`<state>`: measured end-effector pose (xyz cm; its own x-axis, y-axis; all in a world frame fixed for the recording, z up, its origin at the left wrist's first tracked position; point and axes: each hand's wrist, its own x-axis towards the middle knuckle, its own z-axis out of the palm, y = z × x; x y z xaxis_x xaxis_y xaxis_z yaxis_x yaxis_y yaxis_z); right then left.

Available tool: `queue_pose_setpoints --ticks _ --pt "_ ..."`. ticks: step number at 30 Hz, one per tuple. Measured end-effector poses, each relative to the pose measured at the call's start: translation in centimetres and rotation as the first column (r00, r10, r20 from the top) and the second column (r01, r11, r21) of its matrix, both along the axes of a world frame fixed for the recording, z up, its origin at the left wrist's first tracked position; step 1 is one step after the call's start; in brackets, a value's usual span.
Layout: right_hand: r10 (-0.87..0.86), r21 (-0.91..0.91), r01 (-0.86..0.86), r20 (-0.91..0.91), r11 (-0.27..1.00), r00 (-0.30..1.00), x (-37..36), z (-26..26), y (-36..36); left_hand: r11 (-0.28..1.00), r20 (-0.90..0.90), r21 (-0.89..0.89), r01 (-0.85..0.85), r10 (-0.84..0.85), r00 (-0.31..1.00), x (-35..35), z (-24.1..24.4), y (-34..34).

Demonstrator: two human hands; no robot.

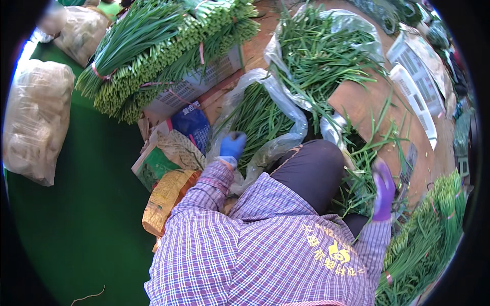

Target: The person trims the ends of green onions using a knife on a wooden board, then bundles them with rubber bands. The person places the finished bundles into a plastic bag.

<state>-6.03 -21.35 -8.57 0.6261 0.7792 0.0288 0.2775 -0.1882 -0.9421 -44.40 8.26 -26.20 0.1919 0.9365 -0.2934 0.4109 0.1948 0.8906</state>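
My left hand, in a blue glove, is at the left edge of a clear plastic bag filled with long green leaves, probably garlic chives. Its fingers are curled and blurred; whether they grip anything cannot be made out. On the right, my right hand, in a purple glove, has its fingers extended beside loose leaves, with nothing visible held. Behind the first bag, a second open plastic bag holds more loose greens. My bent knee lies between the hands.
Tied bundles of greens are piled on a plastic crate at upper left. More bundles lie at lower right. A brown board, white crates, an orange package and a filled bag surround me.
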Motion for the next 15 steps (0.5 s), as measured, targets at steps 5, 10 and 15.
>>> queue_pose_setpoints --ticks 5,10,15 --pt "0.195 -0.229 -0.162 0.132 0.96 0.972 2.1 -7.0 9.0 0.847 -0.525 0.0 0.531 -0.452 0.721 1.9 -1.3 -5.4" --pt "0.285 -0.564 -0.203 0.06 0.8 0.957 5.9 -14.0 4.8 0.651 -0.366 -0.423 0.63 -0.759 0.538 1.3 -7.0 -8.7" --pt "0.094 -0.624 0.089 0.255 0.776 0.962 3.3 -12.5 6.0 0.341 -0.062 -0.64 0.688 -0.916 0.396 1.4 -8.6 -6.2"
